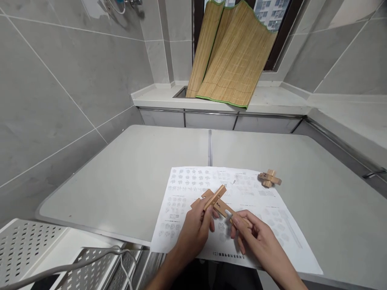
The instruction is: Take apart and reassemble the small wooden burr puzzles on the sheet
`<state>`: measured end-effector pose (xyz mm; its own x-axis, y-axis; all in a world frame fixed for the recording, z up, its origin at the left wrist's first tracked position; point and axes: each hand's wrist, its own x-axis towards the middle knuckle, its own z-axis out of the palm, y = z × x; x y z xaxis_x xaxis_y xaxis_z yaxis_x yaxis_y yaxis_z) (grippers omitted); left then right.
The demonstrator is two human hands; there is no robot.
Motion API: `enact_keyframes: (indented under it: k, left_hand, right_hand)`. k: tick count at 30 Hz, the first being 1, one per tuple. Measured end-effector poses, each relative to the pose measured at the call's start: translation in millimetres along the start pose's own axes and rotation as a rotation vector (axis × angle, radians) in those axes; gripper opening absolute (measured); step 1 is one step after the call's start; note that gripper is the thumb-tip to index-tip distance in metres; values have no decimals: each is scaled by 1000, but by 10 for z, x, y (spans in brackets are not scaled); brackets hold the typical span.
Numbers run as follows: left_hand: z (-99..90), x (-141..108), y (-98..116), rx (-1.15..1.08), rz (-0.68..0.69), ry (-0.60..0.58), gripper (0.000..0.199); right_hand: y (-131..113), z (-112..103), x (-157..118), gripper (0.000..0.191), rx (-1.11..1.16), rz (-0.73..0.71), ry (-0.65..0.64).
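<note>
Both hands are above a printed sheet (260, 257), near the table's front edge. My left hand (195, 227) has its thumb and fingers closed around a short wooden puzzle bar (218, 195), which slants up to the right. Crossing under that bar is a longer notched wooden puzzle piece (222, 207) with a dark hand-drawn mark. My right hand (254, 233) pinches this notched piece at its lower right end. Whether the two pieces interlock, I cannot tell. A cross-shaped wooden puzzle (269, 178) marked 2 sits at the sheet's upper right edge.
The pale table (121, 177) has a seam down its middle. A folded bamboo mat (232, 56) leans against the window on the ledge behind. At lower left are white perforated racks (27, 241) and a grey cable (75, 266).
</note>
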<state>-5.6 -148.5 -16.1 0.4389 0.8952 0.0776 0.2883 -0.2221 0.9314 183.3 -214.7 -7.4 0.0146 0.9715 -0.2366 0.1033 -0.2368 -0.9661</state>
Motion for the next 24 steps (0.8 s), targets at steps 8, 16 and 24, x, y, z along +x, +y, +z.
enact_keyframes:
  k: [8,16,24]
  left_hand:
    - [-2,-13,-22,127,105,-24,44]
    - [35,-26,-74,226,198,-16,49]
    - [15,-37,-71,166,216,26,46]
  right_hand:
    - [-56,36,-7,53,71,59,52]
    - [-150,51,-39,53,80,57,64]
    - [-157,33,-49,54,45,47,-50]
